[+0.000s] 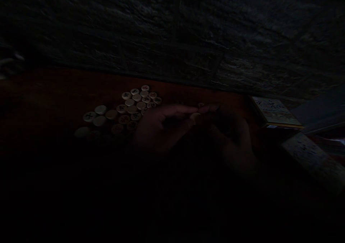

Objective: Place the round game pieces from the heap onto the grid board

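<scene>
Very dark from where I stand; the bottom of the frame is near black. Left hand (155, 128), centre of frame: thumb and index finger curled nearly together, pinching a small round piece (195, 118) by its edge. Right hand (237, 140), right of centre: fingers bent inward, fingertips right by that same piece; can't tell whether it grips too, thumb side is lost in shadow. Another piece (201, 105) sits just behind the fingertips, mostly covered.

Loose cluster of game pieces (132, 109) left of centre on the reddish table (59, 95), some with characters facing up, some blank side up. Left hand's knuckles cover the cluster's right edge. Box (276, 110) at right, patterned thing (309, 156) below it, stone wall (161, 23) across the top.

Risks, my guess: the pinched piece could slip, since the hold looks small and edge-only. The left hand could knock nearby pieces if it swings left, as it's right up against them. A piece could get missed or misread, because the light's so poor.
</scene>
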A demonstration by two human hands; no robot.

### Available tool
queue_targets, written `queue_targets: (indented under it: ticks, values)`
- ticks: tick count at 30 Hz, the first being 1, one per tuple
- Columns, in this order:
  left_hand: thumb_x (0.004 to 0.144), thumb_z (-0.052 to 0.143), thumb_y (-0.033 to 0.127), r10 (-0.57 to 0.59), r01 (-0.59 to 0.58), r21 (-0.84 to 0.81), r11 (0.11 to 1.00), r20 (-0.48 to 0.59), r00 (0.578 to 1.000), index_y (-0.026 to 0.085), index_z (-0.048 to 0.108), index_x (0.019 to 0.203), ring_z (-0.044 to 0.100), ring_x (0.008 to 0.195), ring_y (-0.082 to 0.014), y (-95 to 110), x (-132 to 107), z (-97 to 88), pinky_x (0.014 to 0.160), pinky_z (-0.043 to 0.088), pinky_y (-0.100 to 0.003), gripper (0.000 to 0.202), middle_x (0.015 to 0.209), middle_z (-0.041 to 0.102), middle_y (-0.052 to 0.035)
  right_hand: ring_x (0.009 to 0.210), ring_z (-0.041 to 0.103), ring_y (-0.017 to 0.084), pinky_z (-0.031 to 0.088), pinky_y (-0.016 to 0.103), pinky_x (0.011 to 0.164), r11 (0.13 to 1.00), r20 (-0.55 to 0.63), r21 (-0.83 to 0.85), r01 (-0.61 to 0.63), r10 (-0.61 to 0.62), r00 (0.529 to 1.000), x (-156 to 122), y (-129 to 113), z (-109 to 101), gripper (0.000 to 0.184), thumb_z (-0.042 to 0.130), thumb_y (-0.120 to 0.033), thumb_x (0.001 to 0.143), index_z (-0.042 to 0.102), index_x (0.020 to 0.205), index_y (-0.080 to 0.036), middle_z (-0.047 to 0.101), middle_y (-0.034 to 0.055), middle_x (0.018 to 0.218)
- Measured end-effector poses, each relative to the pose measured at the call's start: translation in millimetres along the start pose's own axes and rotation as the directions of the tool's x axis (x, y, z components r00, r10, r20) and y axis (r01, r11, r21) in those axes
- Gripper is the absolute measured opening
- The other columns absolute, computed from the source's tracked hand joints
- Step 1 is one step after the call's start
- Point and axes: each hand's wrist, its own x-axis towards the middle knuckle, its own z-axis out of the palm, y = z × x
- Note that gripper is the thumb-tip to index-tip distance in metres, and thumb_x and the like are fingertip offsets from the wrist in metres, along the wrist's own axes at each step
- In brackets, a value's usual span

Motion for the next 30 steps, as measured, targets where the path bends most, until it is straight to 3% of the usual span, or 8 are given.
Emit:
queue_targets:
  ticks: [6,12,17,30]
  values:
    - [0.089,0.081,0.026,-0.010,0.010,-0.001,1.000,0.006,1.000,0.025,0.081,0.112,0.080,0.098,-0.0189,-4.5,0.6,-2.5,0.084,0.064,-0.026,0.023,0.109,0.084,-0.0012,0.075,0.075,0.015,0.059,0.023,0.063,0.997,0.023,-0.064,0.031,-0.029,0.999,0.6,0.3,-3.2,0.027,0.086,-0.035,0.087,0.071,0.106,-0.022,0.077,-0.0004,0.083]
    - [0.086,0.082,0.023,-0.041,0.045,-0.066,0.997,0.052,0.998,0.025,0.080,0.105,0.081,0.093,-0.0213,-0.6,-0.4,-1.5,0.080,0.065,-0.029,0.019,0.105,0.085,-0.0028,0.066,0.074,0.016,0.059,0.025,0.058,1.000,0.019,-0.015,-0.024,0.024,1.000,1.0,1.6,-0.8,0.032,0.087,-0.046,0.084,0.071,0.096,-0.022,0.078,0.0008,0.078]
    - [0.086,0.082,0.023,-0.044,0.047,-0.067,0.997,0.055,0.998,0.025,0.079,0.105,0.081,0.090,-0.0214,0.3,-1.2,-1.3,0.078,0.065,-0.030,0.019,0.103,0.085,-0.0034,0.061,0.072,0.015,0.058,0.026,0.055,0.999,0.049,-0.040,0.004,-0.002,0.999,2.4,3.2,-1.6,0.035,0.085,-0.053,0.084,0.071,0.092,-0.022,0.077,0.0005,0.073]
    - [0.087,0.080,0.023,-0.065,0.067,-0.036,0.997,0.051,0.997,0.024,0.077,0.105,0.081,0.089,-0.0209,2.1,0.2,-2.6,0.075,0.064,-0.029,0.018,0.100,0.085,-0.0026,0.072,0.075,0.017,0.060,0.029,0.067,0.991,0.040,-0.119,0.054,-0.050,0.998,-0.3,1.8,-3.0,0.024,0.084,-0.044,0.088,0.074,0.093,-0.023,0.078,0.0008,0.079]
